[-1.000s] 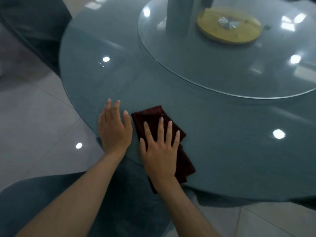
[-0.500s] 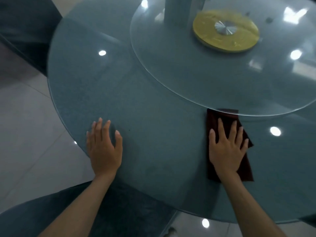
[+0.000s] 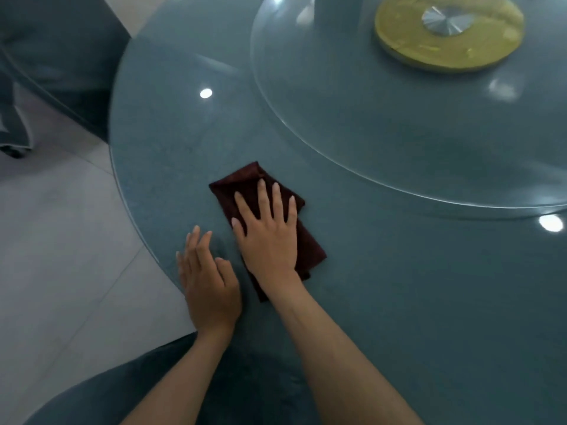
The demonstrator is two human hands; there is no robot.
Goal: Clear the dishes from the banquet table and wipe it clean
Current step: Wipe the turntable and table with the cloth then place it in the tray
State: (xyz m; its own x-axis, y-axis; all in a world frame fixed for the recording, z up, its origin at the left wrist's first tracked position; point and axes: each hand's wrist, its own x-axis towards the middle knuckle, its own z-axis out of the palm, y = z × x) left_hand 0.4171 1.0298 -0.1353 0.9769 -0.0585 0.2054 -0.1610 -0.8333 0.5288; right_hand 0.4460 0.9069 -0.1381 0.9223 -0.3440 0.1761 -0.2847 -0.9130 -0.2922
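1 round glass table (image 3: 171, 148). 1 glass turntable (image 3: 337, 118) on it, w/ 1 yellow disc (image 3: 408, 50) under it and 1 metal hub (image 3: 443, 21) at the disc's centre. 1 dark red cloth (image 3: 242, 179). 2 hands: 1 left hand (image 3: 211, 289), 1 right hand (image 3: 270, 237). 2 sharp round light spots (image 3: 206, 93) on the table glass. 2 dark seats (image 3: 61, 50) – 1 upper left, 1 at bottom edge.

Pale tiled floor (image 3: 61, 240), dark chair (image 3: 79, 400)

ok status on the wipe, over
Right hand flat, pressing the cloth onto the table. Left hand flat on the table beside it. Turntable beyond, apart from the cloth.
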